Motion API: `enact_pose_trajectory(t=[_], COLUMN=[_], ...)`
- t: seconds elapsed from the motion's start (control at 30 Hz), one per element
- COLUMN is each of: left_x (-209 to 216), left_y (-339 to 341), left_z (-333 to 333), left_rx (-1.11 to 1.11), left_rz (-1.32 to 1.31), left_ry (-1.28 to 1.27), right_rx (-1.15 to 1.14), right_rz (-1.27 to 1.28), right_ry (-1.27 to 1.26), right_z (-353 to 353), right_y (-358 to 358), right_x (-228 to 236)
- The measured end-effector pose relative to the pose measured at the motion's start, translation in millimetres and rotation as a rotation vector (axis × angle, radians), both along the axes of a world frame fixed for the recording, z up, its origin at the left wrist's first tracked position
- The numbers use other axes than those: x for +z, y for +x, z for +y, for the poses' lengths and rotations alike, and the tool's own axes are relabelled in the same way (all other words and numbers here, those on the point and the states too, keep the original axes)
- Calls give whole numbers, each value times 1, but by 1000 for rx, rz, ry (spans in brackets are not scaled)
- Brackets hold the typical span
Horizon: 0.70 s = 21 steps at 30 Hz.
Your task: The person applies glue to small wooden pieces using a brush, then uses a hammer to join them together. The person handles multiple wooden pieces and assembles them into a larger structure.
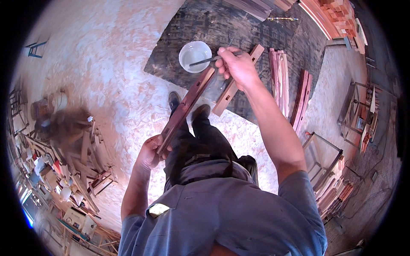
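Note:
My left hand (pixel 151 149) is closed around the near end of a reddish-brown wooden bar (pixel 184 109) with slots cut in it. The bar slants up and away, its far end beside a white bowl (pixel 181 59) of pale, cloudy liquid. Between the fingers of my right hand (pixel 237 68) is a thin dark stick (pixel 207 62), its tip reaching over the bowl; whether it touches the liquid I cannot tell. Under and beside that hand lies a lighter slotted wooden bar (pixel 227 97) on a dark tabletop (pixel 171 42).
Several wooden strips (pixel 279 81) and darker slotted bars (pixel 301 98) lie farther right on the tabletop. Stacked timber (pixel 339 19) stands at the far right. Wood scraps (pixel 55 175) crowd the left floor, near a blurred dark shape (pixel 64 128). A metal frame (pixel 320 158) stands at right.

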<state>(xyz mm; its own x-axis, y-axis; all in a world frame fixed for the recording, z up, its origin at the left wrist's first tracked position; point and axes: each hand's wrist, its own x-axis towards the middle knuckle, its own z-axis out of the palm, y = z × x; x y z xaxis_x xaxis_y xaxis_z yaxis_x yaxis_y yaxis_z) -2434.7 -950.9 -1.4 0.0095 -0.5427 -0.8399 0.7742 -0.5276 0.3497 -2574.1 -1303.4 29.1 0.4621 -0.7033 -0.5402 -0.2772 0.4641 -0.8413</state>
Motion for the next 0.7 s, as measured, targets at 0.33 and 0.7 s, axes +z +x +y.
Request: enact_pose_trajectory(t=[0.33, 0.7], left_x=[-9, -2], left_y=[4, 11], left_z=[3, -4], left_rx=[-1, -192], left_rz=[37, -278], left_ry=[-38, -6], right_rx=[-61, -145], right_rz=[-54, -279], right_ry=[48, 212], right_z=[-3, -16], right_y=[-4, -44], right_x=[-4, 13])
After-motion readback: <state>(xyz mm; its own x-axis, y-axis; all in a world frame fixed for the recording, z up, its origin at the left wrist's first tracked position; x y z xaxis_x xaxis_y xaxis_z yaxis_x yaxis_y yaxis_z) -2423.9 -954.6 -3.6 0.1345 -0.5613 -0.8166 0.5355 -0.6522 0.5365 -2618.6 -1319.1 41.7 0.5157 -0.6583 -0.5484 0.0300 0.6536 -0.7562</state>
